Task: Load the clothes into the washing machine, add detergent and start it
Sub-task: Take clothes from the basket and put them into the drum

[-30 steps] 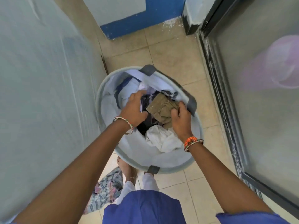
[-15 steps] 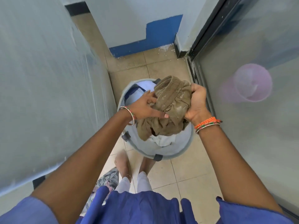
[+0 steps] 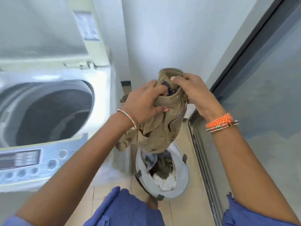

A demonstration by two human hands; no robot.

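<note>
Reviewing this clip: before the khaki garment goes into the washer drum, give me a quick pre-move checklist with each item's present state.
1. Washing machine lid raised, drum mouth clear: ok.
2. Left hand grips the khaki garment at its waistband: ok.
3. Right hand holds the waistband too: ok.
4. Garment lifted clear of the laundry basket: ok; its lower folds hang above the rim.
5. Garment over the drum: not ok; it hangs to the right of the machine, above the basket.
6. Pockets emptied: cannot tell.
</note>
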